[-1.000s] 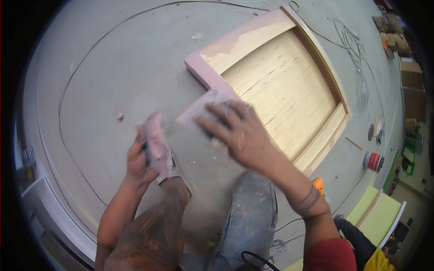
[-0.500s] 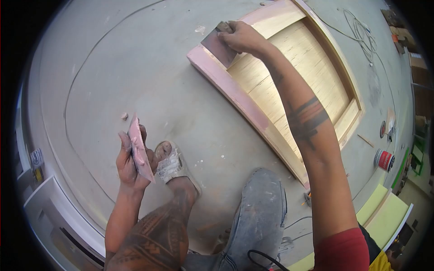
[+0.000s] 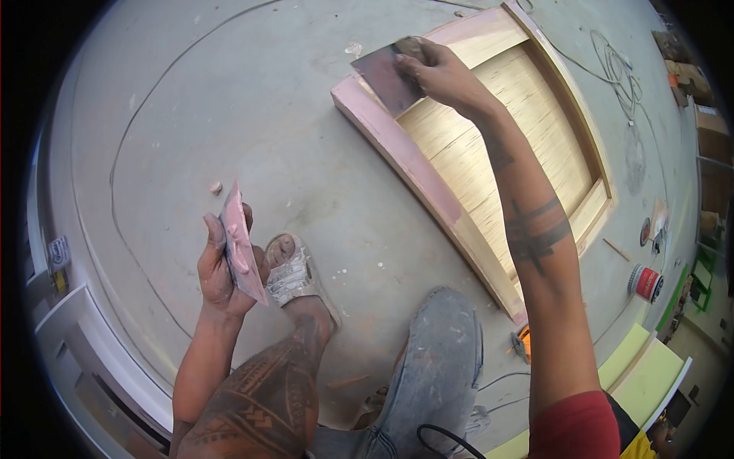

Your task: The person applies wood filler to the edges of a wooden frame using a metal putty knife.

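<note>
My right hand (image 3: pixel 451 76) grips a wide, dark, flat putty knife (image 3: pixel 388 76), its blade over the near-left corner of a wooden frame panel (image 3: pixel 413 172). Pink filler is smeared along the frame's left and top edges, while the inner plywood is bare. At the lower left, my left hand (image 3: pixel 222 268) is wrapped round a thin flat plate (image 3: pixel 251 284), thumb on one side and fingers on the other. A lump of pink filler (image 3: pixel 240 249) clings to the plate's face. The plate is held on edge, apart from the panel.
A small pink lump (image 3: pixel 216 187) lies on the grey floor beyond my left hand. My sandalled foot (image 3: pixel 294 271) is beside it. To the right are a tin (image 3: pixel 646 283), a stick (image 3: pixel 618 252) and a coiled cable (image 3: pixel 614 73). An orange tool (image 3: pixel 523 343) lies by the panel's near corner.
My right hand has shifted slightly right, and the putty knife is turned so more of its blade shows. The view has shifted a little; my left hand still holds the plate.
</note>
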`<action>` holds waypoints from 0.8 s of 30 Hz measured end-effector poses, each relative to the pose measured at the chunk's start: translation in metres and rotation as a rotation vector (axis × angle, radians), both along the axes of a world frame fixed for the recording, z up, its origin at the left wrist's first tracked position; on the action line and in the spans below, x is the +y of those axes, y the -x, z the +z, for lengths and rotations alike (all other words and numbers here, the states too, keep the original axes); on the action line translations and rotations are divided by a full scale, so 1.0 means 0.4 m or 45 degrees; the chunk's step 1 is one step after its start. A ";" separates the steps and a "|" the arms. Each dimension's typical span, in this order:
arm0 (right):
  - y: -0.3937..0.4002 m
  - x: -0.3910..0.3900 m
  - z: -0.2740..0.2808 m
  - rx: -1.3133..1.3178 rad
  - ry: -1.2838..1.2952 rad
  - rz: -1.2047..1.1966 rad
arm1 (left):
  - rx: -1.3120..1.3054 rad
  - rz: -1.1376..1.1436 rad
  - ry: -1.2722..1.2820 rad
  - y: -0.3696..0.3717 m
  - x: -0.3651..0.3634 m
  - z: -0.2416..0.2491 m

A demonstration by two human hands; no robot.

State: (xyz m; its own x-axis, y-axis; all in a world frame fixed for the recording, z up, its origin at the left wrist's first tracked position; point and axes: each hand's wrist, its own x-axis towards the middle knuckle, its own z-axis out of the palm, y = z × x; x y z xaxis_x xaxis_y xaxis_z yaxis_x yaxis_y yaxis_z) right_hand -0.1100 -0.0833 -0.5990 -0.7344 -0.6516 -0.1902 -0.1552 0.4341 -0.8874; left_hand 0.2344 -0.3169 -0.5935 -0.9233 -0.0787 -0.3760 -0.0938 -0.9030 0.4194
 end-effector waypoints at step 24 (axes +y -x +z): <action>-0.057 0.166 0.018 -0.227 -0.002 -0.167 | -0.198 0.130 -0.018 0.013 0.022 0.032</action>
